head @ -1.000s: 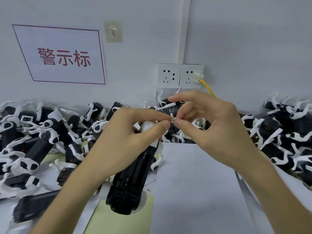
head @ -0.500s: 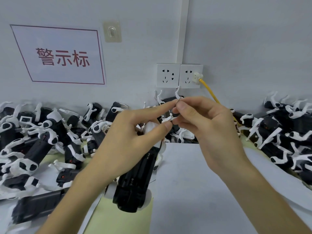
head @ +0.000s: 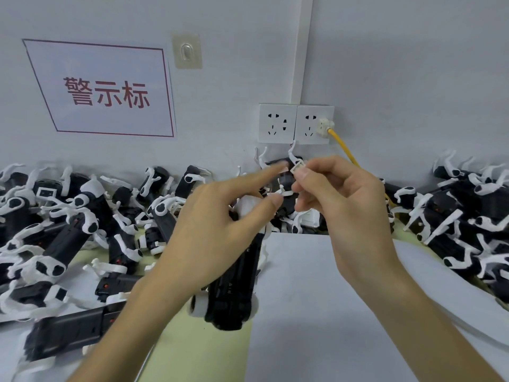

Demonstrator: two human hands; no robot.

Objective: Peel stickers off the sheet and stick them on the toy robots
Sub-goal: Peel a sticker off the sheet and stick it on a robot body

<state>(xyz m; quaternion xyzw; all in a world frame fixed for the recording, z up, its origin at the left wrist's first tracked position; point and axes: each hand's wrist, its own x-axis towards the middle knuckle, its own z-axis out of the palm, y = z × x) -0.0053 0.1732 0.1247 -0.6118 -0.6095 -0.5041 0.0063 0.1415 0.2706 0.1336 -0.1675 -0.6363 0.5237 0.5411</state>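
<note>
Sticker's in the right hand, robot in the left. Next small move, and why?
Probably lower the sticker onto the toy robot and press it flat. The right hand pinches the sticker clear of the robot's white end, not touching it; the left hand grips the black body with its index finger stretched toward the sticker.

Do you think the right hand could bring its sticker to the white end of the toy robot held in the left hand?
Probably yes. The right hand pinches the sticker close to the toy robot, whose white end shows between thumb and forefinger of the left hand; nothing lies between.
</note>
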